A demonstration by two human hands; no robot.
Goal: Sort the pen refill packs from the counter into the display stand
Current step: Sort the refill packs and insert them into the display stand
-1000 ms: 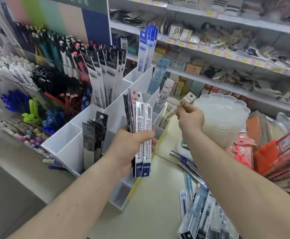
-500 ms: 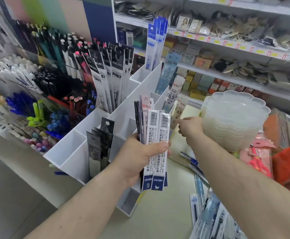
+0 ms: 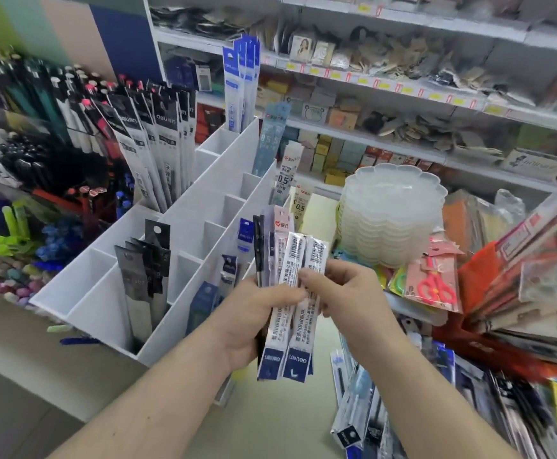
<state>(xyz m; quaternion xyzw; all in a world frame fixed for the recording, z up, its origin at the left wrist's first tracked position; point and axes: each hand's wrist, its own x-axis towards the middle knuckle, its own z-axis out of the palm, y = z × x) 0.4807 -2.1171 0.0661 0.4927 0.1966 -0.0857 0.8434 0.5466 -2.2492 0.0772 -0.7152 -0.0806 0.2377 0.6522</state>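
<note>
A person's left hand (image 3: 254,313) is gripping a fan of pen refill packs (image 3: 292,303) upright, long axes vertical, blue ends down. The right hand (image 3: 340,299) is pinching the rightmost pack. Just beyond, to the left, the white display stand (image 3: 184,226) is waiting, compartments opening upward.

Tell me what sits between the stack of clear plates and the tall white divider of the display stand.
In the head view, white 0.5 refill packs stand between the plates and the divider.

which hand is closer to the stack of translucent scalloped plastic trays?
Right. The right hand sits just below-left of the translucent scalloped plastic trays; the left hand, gripping the refill packs, is farther left.
</note>
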